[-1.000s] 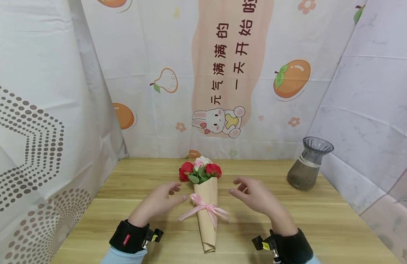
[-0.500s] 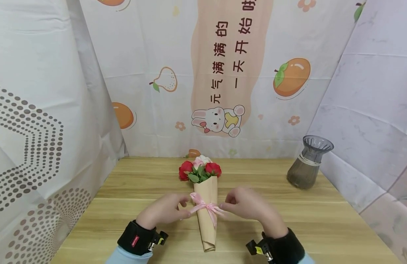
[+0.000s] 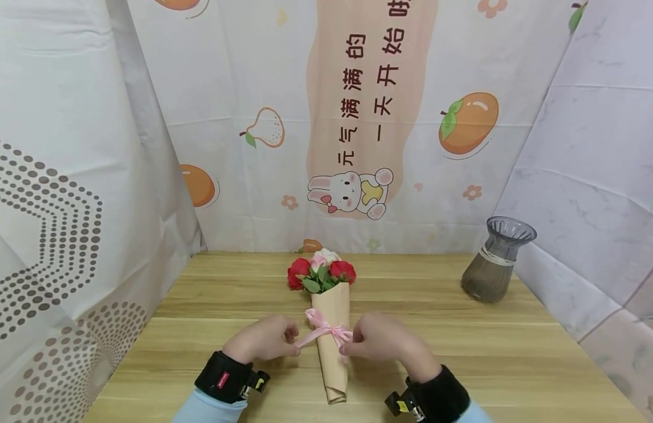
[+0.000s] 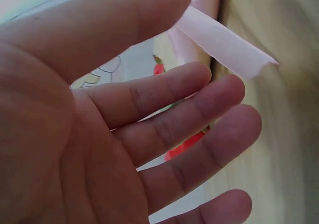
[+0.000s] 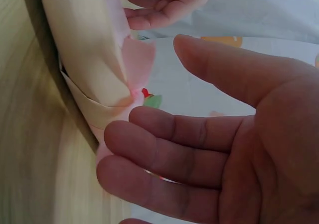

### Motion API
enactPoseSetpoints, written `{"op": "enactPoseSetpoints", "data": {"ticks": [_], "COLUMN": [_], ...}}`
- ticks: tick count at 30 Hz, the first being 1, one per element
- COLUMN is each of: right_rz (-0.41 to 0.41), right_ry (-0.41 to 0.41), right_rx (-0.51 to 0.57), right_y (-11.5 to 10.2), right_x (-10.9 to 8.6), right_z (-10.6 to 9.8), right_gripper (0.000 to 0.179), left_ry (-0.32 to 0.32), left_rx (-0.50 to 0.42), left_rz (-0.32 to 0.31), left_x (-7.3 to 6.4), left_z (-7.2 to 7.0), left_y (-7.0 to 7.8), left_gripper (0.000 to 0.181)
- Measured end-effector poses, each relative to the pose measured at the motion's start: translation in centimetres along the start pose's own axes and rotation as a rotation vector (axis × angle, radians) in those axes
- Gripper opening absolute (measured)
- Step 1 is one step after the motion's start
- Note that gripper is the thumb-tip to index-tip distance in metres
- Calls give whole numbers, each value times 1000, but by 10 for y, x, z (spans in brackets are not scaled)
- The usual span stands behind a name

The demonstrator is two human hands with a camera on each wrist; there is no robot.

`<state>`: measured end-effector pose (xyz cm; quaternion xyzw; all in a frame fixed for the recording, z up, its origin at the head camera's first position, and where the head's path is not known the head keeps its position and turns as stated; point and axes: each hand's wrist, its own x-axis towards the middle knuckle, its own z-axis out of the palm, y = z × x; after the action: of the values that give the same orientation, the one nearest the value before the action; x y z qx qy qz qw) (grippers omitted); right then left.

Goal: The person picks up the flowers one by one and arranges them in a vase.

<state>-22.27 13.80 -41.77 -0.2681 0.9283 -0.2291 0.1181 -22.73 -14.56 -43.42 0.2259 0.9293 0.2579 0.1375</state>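
A bouquet wrapped in brown paper (image 3: 330, 302) lies on the table, its red, pink and white flowers pointing away from me. A pink ribbon (image 3: 337, 333) is tied in a bow around the wrap. My left hand (image 3: 260, 339) is at the bow's left tail; in the left wrist view the ribbon tail (image 4: 224, 42) ends free beyond my thumb, with thumb and fingers apart. From the right, my right hand (image 3: 381, 336) reaches over the bow and hides its right tail. The right wrist view shows its thumb and loosely bent fingers apart, beside the ribbon (image 5: 139, 59).
A grey glass vase (image 3: 490, 270) with a pale band round its neck stands at the table's right rear. Printed cloth (image 3: 241, 194) hangs behind the wooden table (image 3: 241, 294), and more cloth hangs at both sides.
Both hands have come inward and down toward me, from beside the bouquet's upper wrap to the ribbon bow. The bouquet and vase have stayed in place.
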Motion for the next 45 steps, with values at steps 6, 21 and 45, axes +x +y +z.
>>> {"op": "enactPoseSetpoints", "data": {"ticks": [6,21,45], "right_rz": [4,4,-38], "right_ry": [-24,-60,145], "right_rx": [12,-29,20], "right_y": [0,-1,6], "right_x": [4,9,8], "right_z": [7,15,1], "right_gripper": [54,33,21], "left_ry": [3,10,149], "left_rx": [-3,2,-25], "left_rz": [-7,-49,11], "left_x": [2,7,3], "left_z": [4,11,-5], "left_y": [-7,-11,-5], "left_gripper": [17,17,17]}}
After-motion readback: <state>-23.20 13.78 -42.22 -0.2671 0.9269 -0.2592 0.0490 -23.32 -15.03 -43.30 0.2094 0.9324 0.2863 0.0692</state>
